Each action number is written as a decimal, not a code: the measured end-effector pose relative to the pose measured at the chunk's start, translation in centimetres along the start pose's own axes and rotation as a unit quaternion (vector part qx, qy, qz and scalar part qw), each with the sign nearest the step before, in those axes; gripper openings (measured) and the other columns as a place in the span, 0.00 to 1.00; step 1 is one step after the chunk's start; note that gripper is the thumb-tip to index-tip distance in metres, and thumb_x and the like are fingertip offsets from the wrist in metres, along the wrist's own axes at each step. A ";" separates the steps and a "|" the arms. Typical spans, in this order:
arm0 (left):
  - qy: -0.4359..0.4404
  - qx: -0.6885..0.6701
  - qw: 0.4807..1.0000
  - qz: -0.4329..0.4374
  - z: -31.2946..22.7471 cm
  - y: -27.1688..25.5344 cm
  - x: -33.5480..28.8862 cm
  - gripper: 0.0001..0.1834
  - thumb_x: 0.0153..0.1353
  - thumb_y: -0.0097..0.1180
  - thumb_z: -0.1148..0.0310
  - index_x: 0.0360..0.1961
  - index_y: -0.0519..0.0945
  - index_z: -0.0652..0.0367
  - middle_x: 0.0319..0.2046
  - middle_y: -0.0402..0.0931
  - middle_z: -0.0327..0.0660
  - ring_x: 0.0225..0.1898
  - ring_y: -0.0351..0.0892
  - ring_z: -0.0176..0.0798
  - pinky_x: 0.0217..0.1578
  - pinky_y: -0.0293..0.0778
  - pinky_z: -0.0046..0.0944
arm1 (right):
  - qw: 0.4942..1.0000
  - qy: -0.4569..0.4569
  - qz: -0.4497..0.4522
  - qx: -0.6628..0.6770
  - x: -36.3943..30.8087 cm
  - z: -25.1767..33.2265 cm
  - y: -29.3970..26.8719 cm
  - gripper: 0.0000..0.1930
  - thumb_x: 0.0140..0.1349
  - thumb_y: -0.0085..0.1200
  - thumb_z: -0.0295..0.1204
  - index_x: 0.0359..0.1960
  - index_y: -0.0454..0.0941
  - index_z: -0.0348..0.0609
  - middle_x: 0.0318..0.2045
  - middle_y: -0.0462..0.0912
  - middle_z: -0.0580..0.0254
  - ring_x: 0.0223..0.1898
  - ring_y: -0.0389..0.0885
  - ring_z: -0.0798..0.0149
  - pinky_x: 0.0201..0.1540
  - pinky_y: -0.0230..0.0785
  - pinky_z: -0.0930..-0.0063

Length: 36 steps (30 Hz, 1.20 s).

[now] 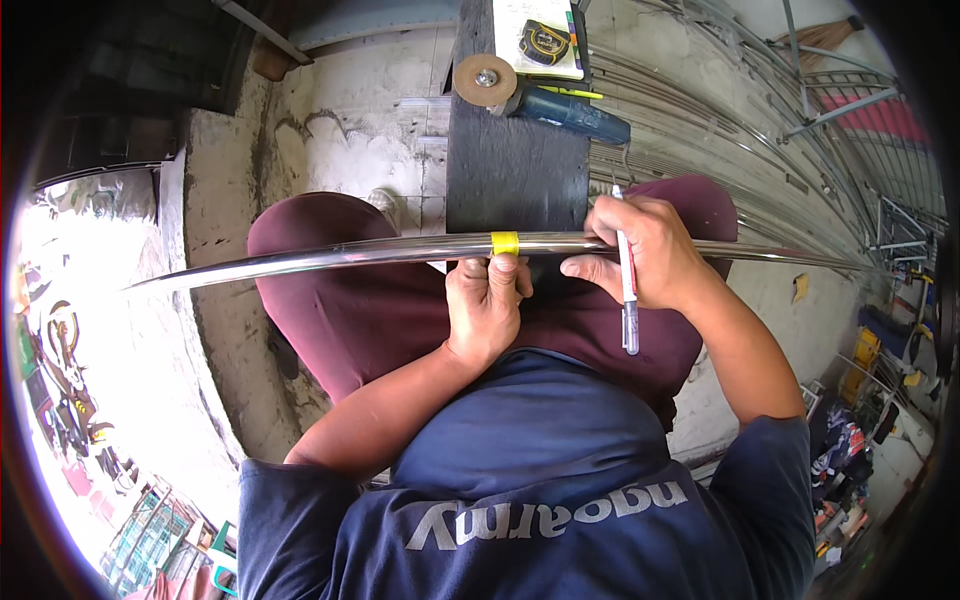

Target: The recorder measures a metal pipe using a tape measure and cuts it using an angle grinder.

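Metal tube [370, 253] runs side to side over our thighs [350, 320], in one piece as far as we see. Yellow band [505, 241] already sits around it; no pen line we can make out, so marking, we judge, remains unfinished. Grinder [570, 114] rests on table [515, 170], in neither hand. Left hand [484, 308] closed, thumb and fingers clamped at band. Right hand [655, 250] clamped on pen [627, 275], fingers over tube, thumb tip apart from pen.

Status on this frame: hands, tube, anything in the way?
Left hand at yellow band on metal tube. Right hand gripping marker pen. Tube spanning both thighs. Grinder on black bench beyond, apart from tube.
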<state>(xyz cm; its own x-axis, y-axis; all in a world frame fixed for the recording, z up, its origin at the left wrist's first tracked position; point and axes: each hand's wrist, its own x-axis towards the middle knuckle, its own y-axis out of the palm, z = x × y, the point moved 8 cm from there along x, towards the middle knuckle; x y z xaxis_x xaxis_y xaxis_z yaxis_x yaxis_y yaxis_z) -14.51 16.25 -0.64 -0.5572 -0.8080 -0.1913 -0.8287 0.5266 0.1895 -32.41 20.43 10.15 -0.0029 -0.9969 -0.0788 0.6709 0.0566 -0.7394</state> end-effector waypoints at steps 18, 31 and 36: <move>0.013 0.003 0.997 0.077 0.9 0.0 -0.1 0.19 0.80 0.54 0.56 0.34 0.78 0.60 0.20 0.74 0.34 0.22 0.69 0.28 0.24 0.65 0.31 | 0.887 -0.317 -0.291 -0.169 7.3 13.4 -7.7 0.33 0.73 0.29 0.61 0.74 0.62 0.65 0.71 0.65 0.49 0.70 0.62 0.49 0.73 0.43 0.48; -0.060 -0.071 0.991 0.098 0.7 0.6 -0.5 0.25 0.82 0.49 0.52 0.37 0.81 0.65 0.24 0.81 0.38 0.23 0.69 0.25 0.26 0.66 0.28 | 0.972 -0.140 -0.189 0.012 5.6 7.3 -5.6 0.24 0.72 0.59 0.51 0.54 0.79 0.43 0.31 0.83 0.56 0.29 0.84 0.55 0.32 0.75 0.62; -0.102 -0.076 0.989 0.073 0.7 0.3 -0.9 0.24 0.80 0.51 0.51 0.38 0.83 0.64 0.24 0.81 0.37 0.23 0.73 0.25 0.26 0.68 0.27 | 0.998 -0.003 -0.023 0.051 1.9 1.7 0.8 0.12 0.67 0.67 0.30 0.41 0.74 0.39 0.34 0.85 0.51 0.33 0.86 0.46 0.34 0.75 0.59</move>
<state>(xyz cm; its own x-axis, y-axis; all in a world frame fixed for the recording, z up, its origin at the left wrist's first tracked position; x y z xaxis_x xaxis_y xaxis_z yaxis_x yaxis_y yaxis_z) -14.26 17.34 -1.11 -0.6814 -0.6490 -0.3384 -0.7306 0.5752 0.3680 -30.61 18.48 10.58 -0.0306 -0.9986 -0.0426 0.7424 0.0058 -0.6700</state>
